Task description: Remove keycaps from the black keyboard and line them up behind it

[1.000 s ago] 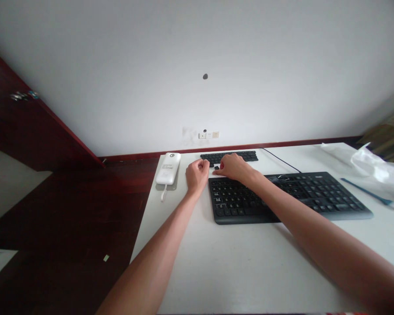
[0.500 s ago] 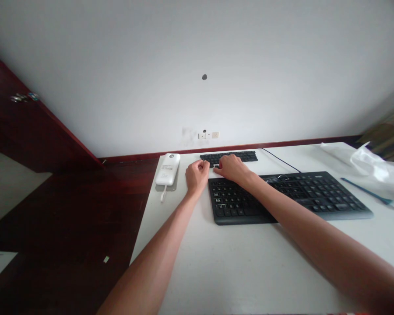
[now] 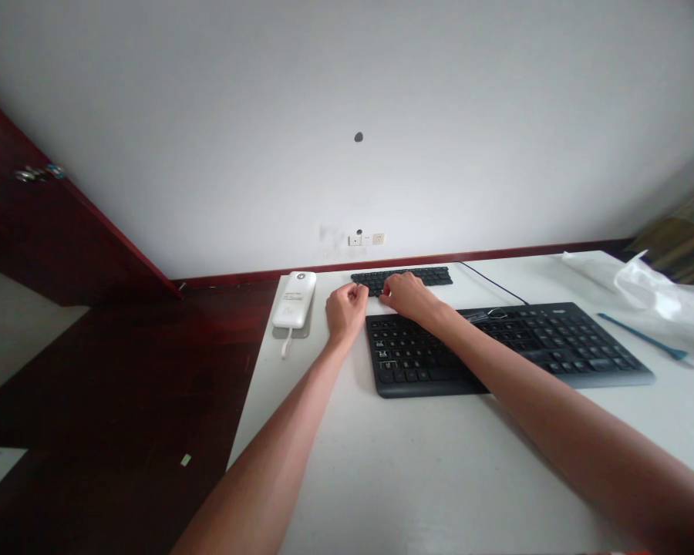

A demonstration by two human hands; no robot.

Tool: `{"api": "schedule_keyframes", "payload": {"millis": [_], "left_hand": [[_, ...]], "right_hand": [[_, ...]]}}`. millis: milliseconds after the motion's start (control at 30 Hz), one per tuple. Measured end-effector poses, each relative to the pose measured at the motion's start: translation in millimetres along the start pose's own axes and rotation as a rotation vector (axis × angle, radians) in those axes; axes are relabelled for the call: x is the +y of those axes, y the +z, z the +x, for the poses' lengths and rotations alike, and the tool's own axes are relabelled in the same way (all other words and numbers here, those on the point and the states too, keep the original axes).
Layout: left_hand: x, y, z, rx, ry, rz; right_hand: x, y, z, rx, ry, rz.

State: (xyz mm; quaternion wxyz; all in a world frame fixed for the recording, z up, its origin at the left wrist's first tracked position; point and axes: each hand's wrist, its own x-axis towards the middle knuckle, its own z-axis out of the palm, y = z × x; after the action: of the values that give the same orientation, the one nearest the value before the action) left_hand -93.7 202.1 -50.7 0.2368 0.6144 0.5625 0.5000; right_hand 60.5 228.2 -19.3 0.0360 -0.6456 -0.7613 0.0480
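Note:
A black keyboard [image 3: 560, 339] lies on the white table, and a few spots at its left end show pale among the keys. Behind it sit rows of black keycaps [image 3: 436, 276], partly covered by my hands. My left hand [image 3: 345, 312] is closed in a pinch at the left end of these rows; whatever is between the fingertips is too small to name. My right hand [image 3: 408, 294] reaches over the keyboard to the keycap rows, its fingers bent down and closed. What those fingers hold, if anything, is hidden.
Left of my hands lies a white power bank [image 3: 294, 301] with a short cable. A thin metal tool [image 3: 486, 316] rests on the keyboard. To the right are a blue brush-like stick [image 3: 641, 335] and a white plastic bag [image 3: 656, 289]. A black cable [image 3: 491, 281] runs back from the keyboard.
My right hand's fingers have shifted slightly at the keycap rows; the dark piece and pale gap beside its thumb no longer show. My left hand keeps its pinch. The view has shifted slightly.

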Motion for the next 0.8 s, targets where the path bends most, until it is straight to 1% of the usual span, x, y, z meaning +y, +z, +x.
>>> {"api": "schedule_keyframes", "payload": {"millis": [433, 633, 733, 800], "left_hand": [[-1, 1, 0, -0.01, 0.006, -0.001], [-2, 1, -1, -0.01, 0.009, -0.002], [-2, 1, 0, -0.011, 0.008, 0.006], [-1, 1, 1, -0.008, 0.002, 0.017]], "right_hand": [[1, -2, 1, 0.001, 0.017, 0.012], [1, 1, 0, 0.018, -0.003, 0.019], [4, -10, -2, 0.01, -0.015, 0.007], [7, -27, -9, 0.015, -0.065, 0.009]]}}
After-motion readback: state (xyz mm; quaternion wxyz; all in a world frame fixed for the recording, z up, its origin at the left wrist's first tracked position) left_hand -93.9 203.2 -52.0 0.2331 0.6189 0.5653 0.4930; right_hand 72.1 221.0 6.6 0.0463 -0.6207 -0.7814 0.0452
